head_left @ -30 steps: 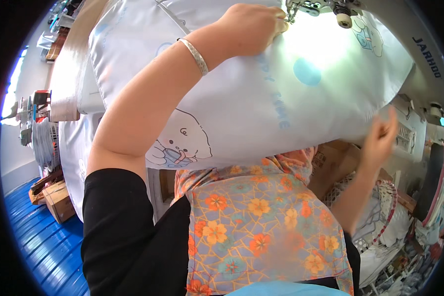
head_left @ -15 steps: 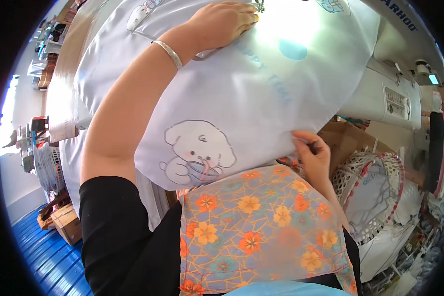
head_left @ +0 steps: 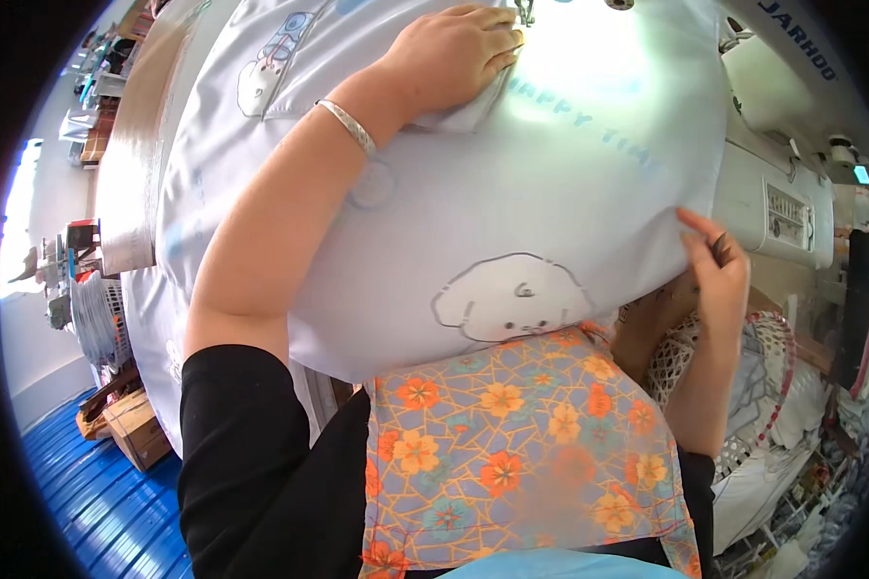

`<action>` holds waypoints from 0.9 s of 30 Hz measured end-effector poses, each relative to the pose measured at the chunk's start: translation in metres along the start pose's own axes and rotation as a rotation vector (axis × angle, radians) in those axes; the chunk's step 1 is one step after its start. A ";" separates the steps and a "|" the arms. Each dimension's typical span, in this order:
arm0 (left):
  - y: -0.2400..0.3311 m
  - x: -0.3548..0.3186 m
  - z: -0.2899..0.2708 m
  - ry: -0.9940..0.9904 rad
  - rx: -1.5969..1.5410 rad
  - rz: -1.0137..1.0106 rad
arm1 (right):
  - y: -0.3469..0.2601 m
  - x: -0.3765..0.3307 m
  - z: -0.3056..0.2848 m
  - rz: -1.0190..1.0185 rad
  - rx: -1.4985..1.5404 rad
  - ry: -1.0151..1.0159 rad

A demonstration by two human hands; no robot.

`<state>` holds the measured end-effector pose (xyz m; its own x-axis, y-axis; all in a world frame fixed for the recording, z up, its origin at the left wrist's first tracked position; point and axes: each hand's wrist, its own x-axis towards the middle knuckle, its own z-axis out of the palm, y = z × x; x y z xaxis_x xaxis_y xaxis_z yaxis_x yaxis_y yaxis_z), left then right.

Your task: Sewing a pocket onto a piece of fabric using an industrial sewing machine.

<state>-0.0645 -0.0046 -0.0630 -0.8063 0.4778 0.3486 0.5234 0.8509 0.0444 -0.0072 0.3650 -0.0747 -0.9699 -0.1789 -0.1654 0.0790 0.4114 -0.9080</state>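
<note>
Head view: pale blue printed fabric (head_left: pixel 473 222) spread wide over the sewing machine (head_left: pixel 782 207) table, reaching its near edge. Left hand (head_left: pixel 454 63) pressed flat on the far part, fingers stretched, bracelet (head_left: pixel 348 125) at wrist. Right hand (head_left: pixel 714 275) pinching the fabric's right edge.

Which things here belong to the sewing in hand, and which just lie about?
In use:
pale blue printed fabric with cartoon animals
left hand pressing it flat
right hand at its edge
white sewing machine

Lying about:
brown cardboard box
white mesh basket
</note>
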 end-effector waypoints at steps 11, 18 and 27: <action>0.008 -0.002 0.017 0.032 -0.002 -0.120 | -0.005 0.100 -0.049 -0.065 -0.277 -0.035; 0.027 -0.017 0.012 0.060 -0.032 -0.122 | -0.066 0.090 0.073 -0.792 -0.299 -0.166; 0.042 -0.124 -0.044 0.040 -0.071 -0.300 | -0.062 0.091 0.112 -1.192 -0.553 -0.156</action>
<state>0.0697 -0.0376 -0.0634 -0.9169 0.1978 0.3467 0.2830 0.9347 0.2152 -0.0743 0.2233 -0.0767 -0.3392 -0.7677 0.5436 -0.9380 0.2322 -0.2573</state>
